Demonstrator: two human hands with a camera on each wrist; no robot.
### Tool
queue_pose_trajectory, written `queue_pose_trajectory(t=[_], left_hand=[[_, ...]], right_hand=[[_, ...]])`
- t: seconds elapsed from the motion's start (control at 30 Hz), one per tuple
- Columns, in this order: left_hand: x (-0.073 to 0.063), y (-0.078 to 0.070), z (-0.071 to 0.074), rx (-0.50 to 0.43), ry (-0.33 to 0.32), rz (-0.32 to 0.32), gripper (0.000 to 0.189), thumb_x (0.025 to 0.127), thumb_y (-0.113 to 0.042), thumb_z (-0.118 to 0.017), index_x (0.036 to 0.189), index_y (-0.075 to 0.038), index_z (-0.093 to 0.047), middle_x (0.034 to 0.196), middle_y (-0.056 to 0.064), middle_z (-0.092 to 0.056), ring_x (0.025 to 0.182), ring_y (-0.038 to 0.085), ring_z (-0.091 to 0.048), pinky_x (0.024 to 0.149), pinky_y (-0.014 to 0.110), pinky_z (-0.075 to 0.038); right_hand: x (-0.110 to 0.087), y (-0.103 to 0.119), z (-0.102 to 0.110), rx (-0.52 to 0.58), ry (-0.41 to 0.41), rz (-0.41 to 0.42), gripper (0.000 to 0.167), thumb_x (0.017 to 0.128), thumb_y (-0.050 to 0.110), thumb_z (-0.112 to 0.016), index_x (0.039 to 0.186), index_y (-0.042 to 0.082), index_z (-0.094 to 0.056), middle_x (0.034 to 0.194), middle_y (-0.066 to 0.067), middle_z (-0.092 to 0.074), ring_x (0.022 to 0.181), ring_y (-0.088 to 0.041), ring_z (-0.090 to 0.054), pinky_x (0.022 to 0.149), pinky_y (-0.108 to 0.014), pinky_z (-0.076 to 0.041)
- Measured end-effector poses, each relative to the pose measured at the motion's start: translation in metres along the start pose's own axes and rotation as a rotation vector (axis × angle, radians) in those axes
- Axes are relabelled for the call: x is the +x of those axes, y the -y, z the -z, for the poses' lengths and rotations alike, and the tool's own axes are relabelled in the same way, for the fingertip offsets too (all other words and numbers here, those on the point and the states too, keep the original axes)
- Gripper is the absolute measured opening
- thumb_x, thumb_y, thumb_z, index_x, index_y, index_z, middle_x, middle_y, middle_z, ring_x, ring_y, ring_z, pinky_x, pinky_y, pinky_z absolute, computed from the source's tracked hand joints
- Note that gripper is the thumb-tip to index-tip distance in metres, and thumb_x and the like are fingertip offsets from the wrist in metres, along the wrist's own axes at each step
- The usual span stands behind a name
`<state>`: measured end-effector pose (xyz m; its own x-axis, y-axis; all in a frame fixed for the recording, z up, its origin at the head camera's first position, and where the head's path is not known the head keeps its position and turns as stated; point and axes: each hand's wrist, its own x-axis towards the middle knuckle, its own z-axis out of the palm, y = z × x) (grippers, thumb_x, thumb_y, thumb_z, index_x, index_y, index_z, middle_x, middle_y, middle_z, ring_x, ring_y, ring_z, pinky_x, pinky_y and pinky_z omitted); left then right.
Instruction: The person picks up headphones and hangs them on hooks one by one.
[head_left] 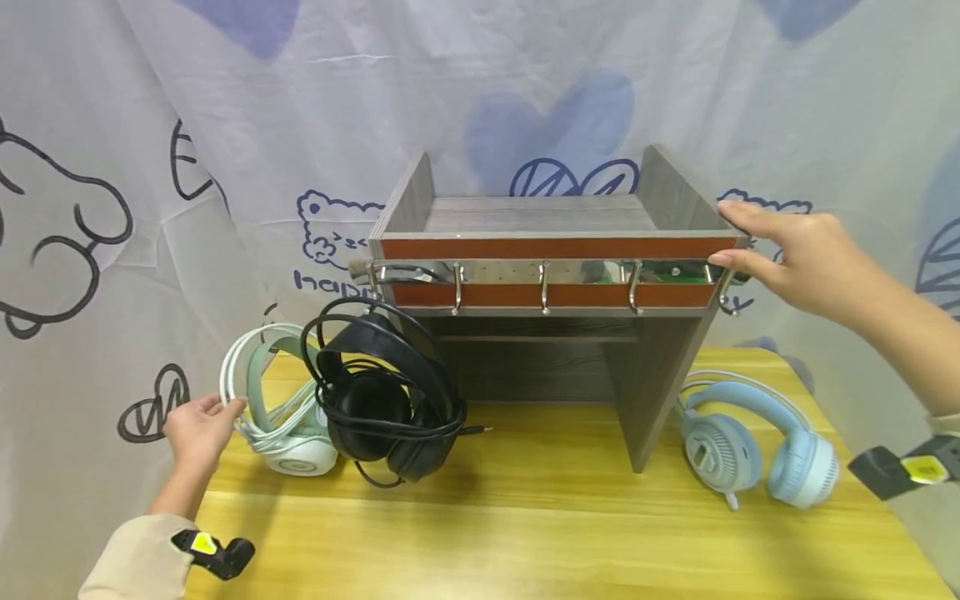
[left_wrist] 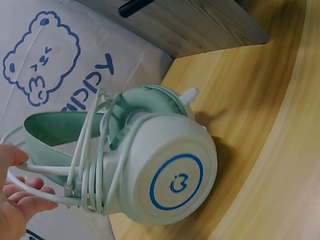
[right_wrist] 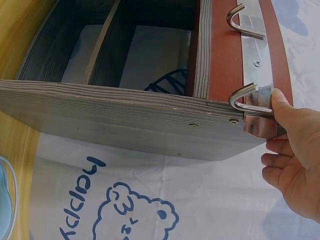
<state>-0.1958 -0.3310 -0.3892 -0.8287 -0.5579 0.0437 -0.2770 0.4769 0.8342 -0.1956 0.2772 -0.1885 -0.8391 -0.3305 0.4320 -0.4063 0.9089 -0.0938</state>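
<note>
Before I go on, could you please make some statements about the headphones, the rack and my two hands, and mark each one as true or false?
1. The left hand holds the white-and-green headphones. True.
2. The right hand grips the rack at its left end. False: it grips the right end.
3. Five metal hooks run along the rack's front. True.
4. The light-blue headphones are on the table, right of the rack. True.
5. The black headphones lie inside the rack's top compartment. False: they are in front of the rack's left end, below that compartment.
</note>
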Motion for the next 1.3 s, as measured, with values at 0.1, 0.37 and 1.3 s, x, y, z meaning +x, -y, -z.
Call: queue_pose_trajectory(t=[0.1, 0.37, 1.3], left_hand=[[0.001, 0.0, 0.004, 0.027, 0.001, -0.027, 0.047, 0.085, -0.014, -0.061, 0.12, 0.015, -0.052, 0.113, 0.028, -0.052, 0.085, 0.014, -0.064, 0.058, 0.003, -0.048], [-0.002, 0.0, 0.01, 0.018, 0.035, -0.049, 0.049, 0.086, -0.017, -0.063, 0.122, 0.013, -0.051, 0.114, 0.024, -0.051, 0.055, -0.026, -0.046, 0.057, 0.0, -0.046], [-0.011, -0.016, 0.049, -0.116, 0.05, -0.212, 0.056, 0.083, -0.014, -0.068, 0.123, 0.019, -0.045, 0.076, -0.033, -0.056, 0.062, -0.026, -0.049, 0.059, -0.002, -0.044]], right_hand=[[0.001, -0.001, 0.0, -0.002, 0.003, -0.014, 0.06, 0.086, 0.02, -0.066, 0.137, -0.002, -0.042, 0.136, -0.027, -0.042, 0.11, -0.053, -0.048, 0.09, -0.063, -0.042], [-0.001, 0.0, 0.001, -0.026, -0.003, -0.015, 0.059, 0.087, 0.019, -0.065, 0.137, -0.002, -0.041, 0.136, -0.028, -0.041, 0.081, -0.049, -0.059, 0.085, -0.061, -0.045], [-0.001, 0.001, -0.002, -0.037, -0.046, 0.035, 0.057, 0.087, 0.02, -0.065, 0.134, -0.004, -0.044, 0.132, -0.029, -0.045, 0.055, -0.036, -0.055, 0.074, -0.055, -0.05]])
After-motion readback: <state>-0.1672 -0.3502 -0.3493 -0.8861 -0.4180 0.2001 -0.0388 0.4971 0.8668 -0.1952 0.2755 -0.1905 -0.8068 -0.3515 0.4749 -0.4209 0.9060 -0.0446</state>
